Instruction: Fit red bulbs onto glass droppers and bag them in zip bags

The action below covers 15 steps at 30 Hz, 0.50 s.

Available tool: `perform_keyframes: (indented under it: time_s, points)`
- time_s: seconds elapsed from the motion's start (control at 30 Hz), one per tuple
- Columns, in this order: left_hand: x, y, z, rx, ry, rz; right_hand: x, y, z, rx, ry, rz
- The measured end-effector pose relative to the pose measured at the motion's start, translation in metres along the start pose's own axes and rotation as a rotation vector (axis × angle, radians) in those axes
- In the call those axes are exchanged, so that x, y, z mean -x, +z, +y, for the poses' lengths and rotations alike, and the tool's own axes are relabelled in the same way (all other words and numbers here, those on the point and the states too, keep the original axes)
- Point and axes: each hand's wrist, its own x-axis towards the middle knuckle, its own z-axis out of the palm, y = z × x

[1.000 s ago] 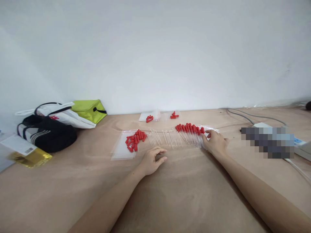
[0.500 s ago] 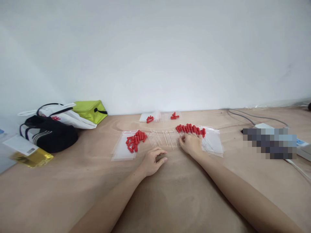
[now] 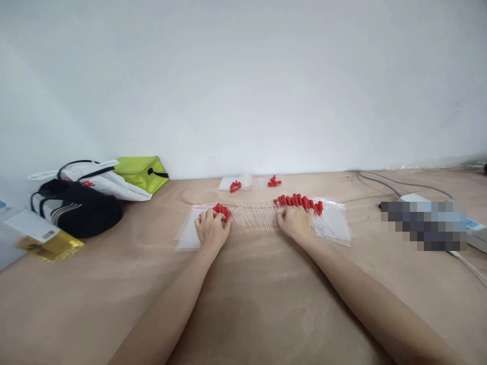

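My left hand [image 3: 213, 229] lies over a pile of red rubber bulbs [image 3: 220, 209], fingers bent and a little apart, fingertips among the bulbs. Nothing shows clearly in its grasp. My right hand [image 3: 298, 222] is curled, thumb and fingers close together, at a row of tubes capped with red bulbs [image 3: 299, 201]. Whatever its fingers pinch is hidden beneath the hand. Between the two hands lie several thin, pale clear tubes [image 3: 243, 218], side by side. A clear zip bag [image 3: 188, 235] is under the left pile, and another clear bag [image 3: 335, 220] under the capped tubes.
Farther back, near the wall, are a small bag [image 3: 225, 183] and a few red bulbs [image 3: 274, 181]. At left sit a black bag [image 3: 83, 215], a green bag [image 3: 139, 172] and a yellow-liquid package [image 3: 57, 247]. Cables [image 3: 380, 181] and a white power strip [image 3: 413, 197] are at right.
My left hand has moved left and forward from bare table onto the pile of red bulbs. The right hand stays by the capped tubes, shifted slightly.
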Motion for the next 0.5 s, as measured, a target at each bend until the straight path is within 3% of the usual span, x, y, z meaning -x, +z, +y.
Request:
perform_keyframes:
  time_s: [0.17, 0.3, 0.37, 0.5]
  points:
    - [-0.001, -0.001, 0.002, -0.001, -0.002, 0.017, 0.016, 0.003, 0.014, -0.119, -0.114, 0.209]
    - [0.011, -0.008, 0.009, 0.241, 0.173, 0.037, 0.031, 0.006, 0.032, -0.268, -0.314, 0.261]
    - [0.021, -0.012, 0.016, 0.422, 0.302, -0.023, 0.038, 0.006, 0.04, -0.355, -0.379, 0.244]
    - [0.038, -0.023, 0.029, 0.591, 0.471, -0.283, 0.05, 0.003, 0.05, -0.448, -0.467, 0.179]
